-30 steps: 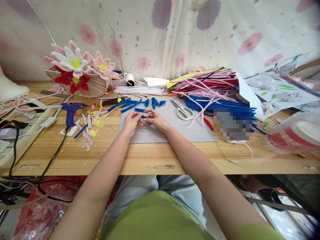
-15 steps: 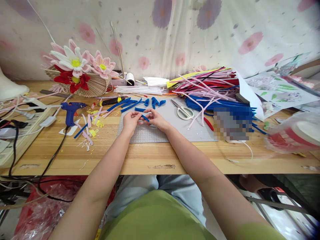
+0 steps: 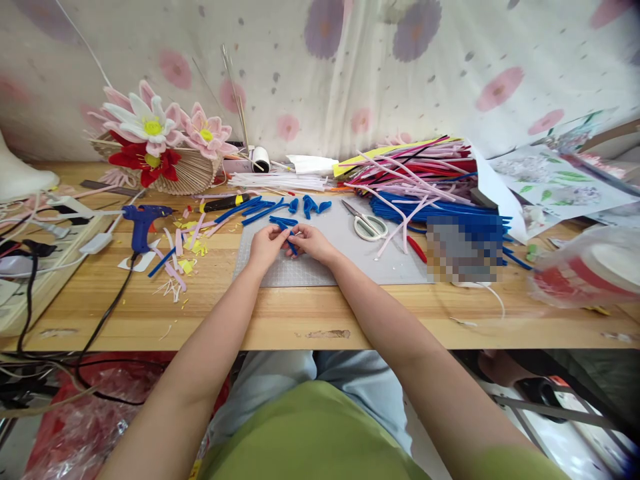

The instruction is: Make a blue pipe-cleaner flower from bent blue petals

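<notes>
Between my two hands is a short blue pipe cleaner (image 3: 292,248), bent, with part of it hidden by the fingers. My left hand (image 3: 269,245) pinches it from the left, and my right hand (image 3: 311,241) grips it from the right, fingertips touching. Both hands are over the grey cutting mat (image 3: 340,267). Just beyond them lie a blue pipe cleaner piece (image 3: 281,219) and several bent blue pieces (image 3: 310,204). Scissors with pale handles (image 3: 370,227) rest on the mat to the right.
A blue glue gun (image 3: 145,223) stands at left among yellow and pink scraps. Pipe cleaner flowers (image 3: 153,123) are behind it. Bundles of blue pipe cleaners (image 3: 430,210) lie at right, near a red-and-white tub (image 3: 590,267). A power strip (image 3: 55,267) sits far left.
My hands have drawn closer together. The blue pipe cleaner, straight and slanting between them before, now shows bent and pointing downward below the fingertips.
</notes>
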